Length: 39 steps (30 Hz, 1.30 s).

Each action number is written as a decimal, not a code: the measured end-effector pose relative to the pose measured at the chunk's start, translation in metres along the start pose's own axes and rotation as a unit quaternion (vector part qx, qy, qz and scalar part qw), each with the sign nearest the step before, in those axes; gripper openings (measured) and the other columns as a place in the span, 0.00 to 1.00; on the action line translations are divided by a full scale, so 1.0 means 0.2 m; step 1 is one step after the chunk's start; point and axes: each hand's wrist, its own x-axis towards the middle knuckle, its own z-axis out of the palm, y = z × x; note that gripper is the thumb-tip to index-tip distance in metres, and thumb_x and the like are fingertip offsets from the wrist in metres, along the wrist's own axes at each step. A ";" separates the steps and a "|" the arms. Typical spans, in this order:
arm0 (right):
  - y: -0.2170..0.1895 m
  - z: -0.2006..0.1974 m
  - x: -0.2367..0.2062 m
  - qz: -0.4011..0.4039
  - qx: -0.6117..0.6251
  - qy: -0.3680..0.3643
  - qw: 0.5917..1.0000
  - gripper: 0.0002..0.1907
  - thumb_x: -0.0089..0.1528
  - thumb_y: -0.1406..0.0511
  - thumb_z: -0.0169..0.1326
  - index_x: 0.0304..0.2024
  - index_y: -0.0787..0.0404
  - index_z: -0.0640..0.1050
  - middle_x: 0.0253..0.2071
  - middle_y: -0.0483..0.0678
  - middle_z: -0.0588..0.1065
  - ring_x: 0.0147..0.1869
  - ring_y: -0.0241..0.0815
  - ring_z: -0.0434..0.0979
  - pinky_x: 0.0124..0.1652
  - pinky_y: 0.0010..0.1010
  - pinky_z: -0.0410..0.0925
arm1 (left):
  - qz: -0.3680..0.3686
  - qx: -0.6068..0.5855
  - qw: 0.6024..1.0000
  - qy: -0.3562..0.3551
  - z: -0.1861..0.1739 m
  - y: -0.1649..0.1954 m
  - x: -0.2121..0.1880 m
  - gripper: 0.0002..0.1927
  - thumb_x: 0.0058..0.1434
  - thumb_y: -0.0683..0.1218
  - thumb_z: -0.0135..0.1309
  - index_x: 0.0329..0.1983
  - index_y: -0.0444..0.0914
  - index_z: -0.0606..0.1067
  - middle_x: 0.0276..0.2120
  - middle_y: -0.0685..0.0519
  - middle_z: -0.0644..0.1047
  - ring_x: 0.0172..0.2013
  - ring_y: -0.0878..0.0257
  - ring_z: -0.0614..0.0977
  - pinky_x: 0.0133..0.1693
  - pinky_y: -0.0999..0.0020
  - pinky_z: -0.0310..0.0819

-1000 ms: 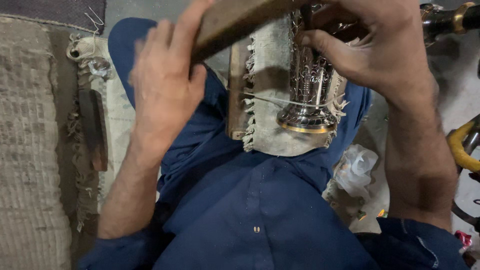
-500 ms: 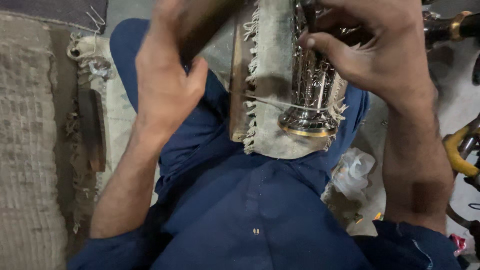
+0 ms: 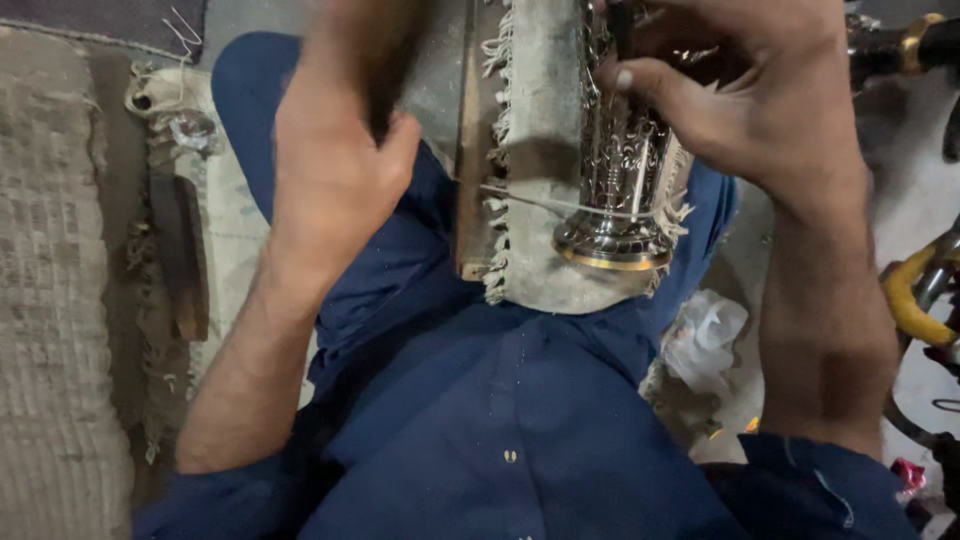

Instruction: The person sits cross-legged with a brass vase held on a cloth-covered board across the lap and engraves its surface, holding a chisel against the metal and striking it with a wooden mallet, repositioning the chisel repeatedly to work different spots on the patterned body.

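Held piece: embossed metal vase (image 3: 622, 170), silver in colour with a gold band at the foot, lying on its side over the lap, foot turned toward the body.
Support under it: frayed cloth pad (image 3: 540, 150), pale and fringed, between the vase and a wooden board (image 3: 470, 190) just beside it on the left.
Right hand (image 3: 760, 110): closed around the upper body of the vase, thumb pressed on the relief, fingers wrapped over the far side; clamped firmly, by the look.
Left hand (image 3: 340, 160): closed on a dark wooden tool (image 3: 385, 60), blurred by motion, raised above the board; exact kind of tool not clear.
Thin wire (image 3: 560, 205): stretched across the cloth and touching the vase near its foot.
Weight, as a judgement: probably moderate, a hollow metal shell, stiff and not bending under the fingers.
Surface, as a judgement: polished and likely slippery on the smooth foot, better grip on the raised pattern.
Fragility, as a judgement: no risk of breaking, but easy to dent or scratch, so the cloth below is useful.
Best place to hold, as a judgement: on the patterned middle, where the right hand is now, not on the shiny rim.
Around: woven mat (image 3: 50, 300) at the left, crumpled plastic (image 3: 705, 330) on the floor at the right.
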 end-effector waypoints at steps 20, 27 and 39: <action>0.01 -0.04 0.03 -0.067 0.058 0.006 0.996 0.19 0.70 0.78 0.63 0.61 0.71 0.74 0.51 0.57 0.79 0.56 0.46 0.83 0.54 0.30 0.79 | 0.001 0.075 0.997 -0.036 -0.04 0.01 0.02 0.40 0.65 0.35 0.58 0.76 0.49 0.57 0.49 0.49 0.74 0.50 0.50 0.78 0.54 0.53 0.74; 0.01 -0.06 0.07 -0.092 0.053 0.000 0.994 0.19 0.70 0.78 0.63 0.62 0.69 0.74 0.53 0.57 0.79 0.56 0.46 0.83 0.55 0.30 0.78 | 0.025 0.164 0.985 -0.047 -0.06 0.05 0.04 0.41 0.60 0.33 0.61 0.76 0.46 0.62 0.48 0.44 0.72 0.52 0.42 0.75 0.59 0.47 0.69; -0.02 -0.08 0.08 -0.050 0.083 -0.009 0.995 0.20 0.67 0.80 0.60 0.61 0.72 0.74 0.50 0.57 0.80 0.54 0.45 0.84 0.52 0.30 0.79 | -0.009 0.031 0.999 0.010 -0.04 0.09 0.10 0.33 0.62 0.33 0.58 0.70 0.41 0.66 0.62 0.45 0.74 0.61 0.41 0.76 0.64 0.55 0.71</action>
